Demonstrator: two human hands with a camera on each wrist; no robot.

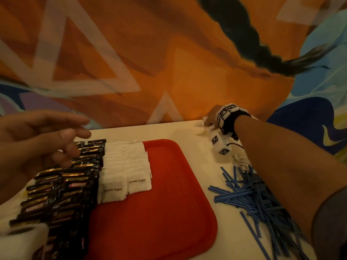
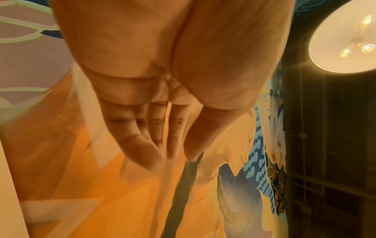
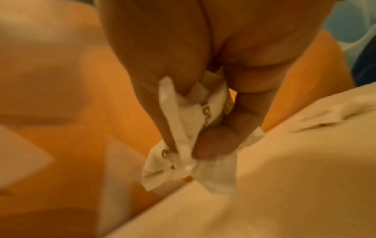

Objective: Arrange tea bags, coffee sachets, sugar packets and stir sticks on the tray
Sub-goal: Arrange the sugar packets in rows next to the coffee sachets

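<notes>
A red tray lies on the white table. Rows of black coffee sachets fill its left side, with rows of white brown sugar packets beside them. My left hand hovers above the coffee sachets, fingers relaxed and empty; the left wrist view shows the left hand with straight fingers. At the table's far right edge my right hand grips a bunch of white sugar packets, pinched between fingers and thumb. Blue stir sticks lie in a loose heap under my right forearm.
The painted orange wall stands directly behind the table. A few more white packets lie on the table near my right wrist. The tray's right half is bare red plastic.
</notes>
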